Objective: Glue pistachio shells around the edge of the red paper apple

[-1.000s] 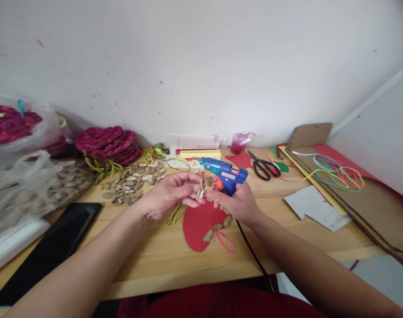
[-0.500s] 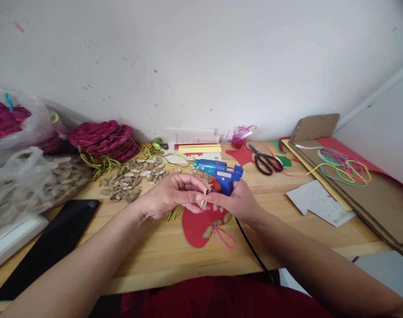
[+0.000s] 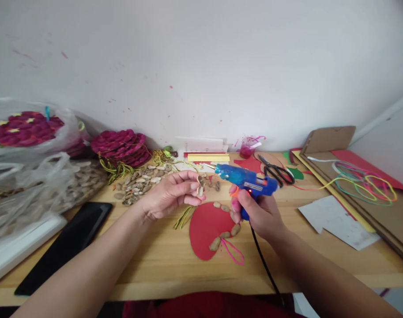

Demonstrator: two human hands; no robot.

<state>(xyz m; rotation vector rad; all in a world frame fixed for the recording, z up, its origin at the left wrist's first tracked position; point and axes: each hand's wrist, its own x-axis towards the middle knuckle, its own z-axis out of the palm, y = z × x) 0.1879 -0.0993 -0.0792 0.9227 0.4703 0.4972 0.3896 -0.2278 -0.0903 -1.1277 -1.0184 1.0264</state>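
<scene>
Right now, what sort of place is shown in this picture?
Probably a craft workspace: a glue gun in the right hand, a spread of shells, and scissors on a wooden table.

Head cam looks fwd & dn, close abv L hand (image 3: 170, 194), R hand (image 3: 262, 214) & tbl (image 3: 161, 274).

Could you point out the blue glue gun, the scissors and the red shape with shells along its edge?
Blue glue gun (image 3: 245, 179): head view, on its barrel.
Scissors (image 3: 271, 166): head view, near where blades meet handles.
Red shape (image 3: 207, 226): head view, on its bare middle.
</scene>
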